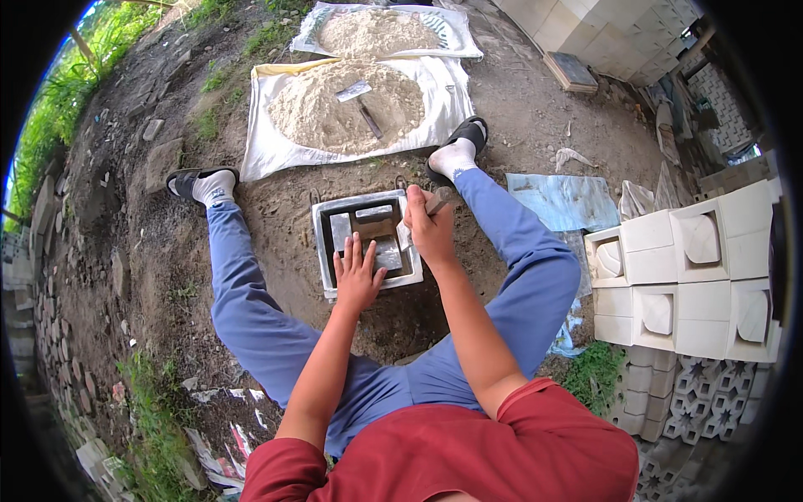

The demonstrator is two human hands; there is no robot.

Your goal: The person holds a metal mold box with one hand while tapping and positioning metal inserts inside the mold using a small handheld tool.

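Note:
Between my legs, a square grey metal mold (320, 251) stands on the soil, with dark grey block-like inserts (373, 212) inside its walls. My left hand (359, 274) lies flat over its near part, fingers spread, holding nothing. My right hand (429, 227) is closed around the dark handle of a small trowel (405, 235) at the mold's right wall. The trowel's pale blade points down along the inside of that wall, and its tip is hard to make out. Part of the mold's inside is hidden under my left hand.
Beyond my feet, pale sandy powder (309, 109) is heaped on a white sack (255, 151), with another trowel (361, 107) on it. A second heap (376, 32) sits behind. Right are a blue sheet (562, 201) and stacked pale blocks (652, 251); weeds and stones lie left.

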